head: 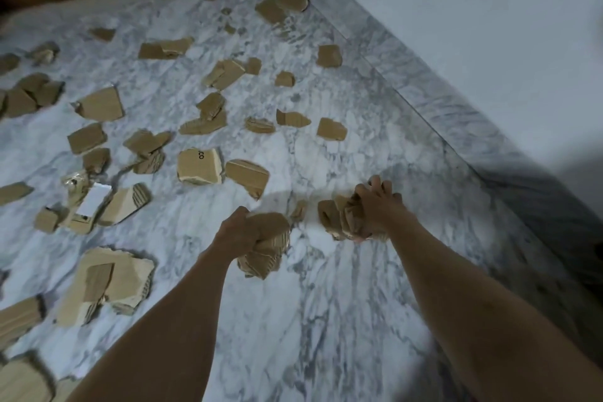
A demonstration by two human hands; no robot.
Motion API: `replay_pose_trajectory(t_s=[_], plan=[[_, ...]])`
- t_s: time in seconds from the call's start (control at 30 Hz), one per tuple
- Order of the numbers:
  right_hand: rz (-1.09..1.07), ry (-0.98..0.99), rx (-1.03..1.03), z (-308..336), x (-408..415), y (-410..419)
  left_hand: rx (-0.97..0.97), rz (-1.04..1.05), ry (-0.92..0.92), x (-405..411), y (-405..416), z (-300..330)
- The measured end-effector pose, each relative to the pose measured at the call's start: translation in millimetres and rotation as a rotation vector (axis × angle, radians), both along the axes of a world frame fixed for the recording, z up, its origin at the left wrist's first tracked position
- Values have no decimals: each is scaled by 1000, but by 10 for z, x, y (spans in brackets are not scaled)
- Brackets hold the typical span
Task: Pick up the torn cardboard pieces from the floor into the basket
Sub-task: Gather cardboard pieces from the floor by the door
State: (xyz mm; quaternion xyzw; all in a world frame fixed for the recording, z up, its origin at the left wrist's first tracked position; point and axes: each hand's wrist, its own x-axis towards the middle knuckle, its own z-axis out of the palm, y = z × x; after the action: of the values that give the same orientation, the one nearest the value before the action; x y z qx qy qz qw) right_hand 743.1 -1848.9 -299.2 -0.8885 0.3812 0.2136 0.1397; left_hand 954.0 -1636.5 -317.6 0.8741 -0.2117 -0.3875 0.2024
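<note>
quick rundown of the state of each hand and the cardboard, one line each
left hand: gripping a bunch of torn cardboard pieces, held above the floor
right hand: clutching a second bunch of cardboard; whether it is lifted clear of the floor is unclear
loose cardboard pieces: many lying scattered on the marble floor, not yet collected
basket: not in view

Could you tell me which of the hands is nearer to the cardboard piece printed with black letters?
Left. The left hand, gripping cardboard scraps, sits just below-right of the lettered piece; the right hand, also holding scraps, is farther off to its right.
</note>
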Motion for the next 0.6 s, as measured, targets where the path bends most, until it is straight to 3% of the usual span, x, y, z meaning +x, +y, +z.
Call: replay_pose_trajectory(t_s=[0.17, 0.33, 0.6], plan=[[-2, -67, 122, 53, -35, -5, -71, 62, 172, -7, 75, 70], [-79, 2, 239, 150, -89, -50, -167, 129, 276, -102, -100, 305], [-146, 86, 354, 339, -59, -263, -35, -225, 148, -287, -614, 361]])
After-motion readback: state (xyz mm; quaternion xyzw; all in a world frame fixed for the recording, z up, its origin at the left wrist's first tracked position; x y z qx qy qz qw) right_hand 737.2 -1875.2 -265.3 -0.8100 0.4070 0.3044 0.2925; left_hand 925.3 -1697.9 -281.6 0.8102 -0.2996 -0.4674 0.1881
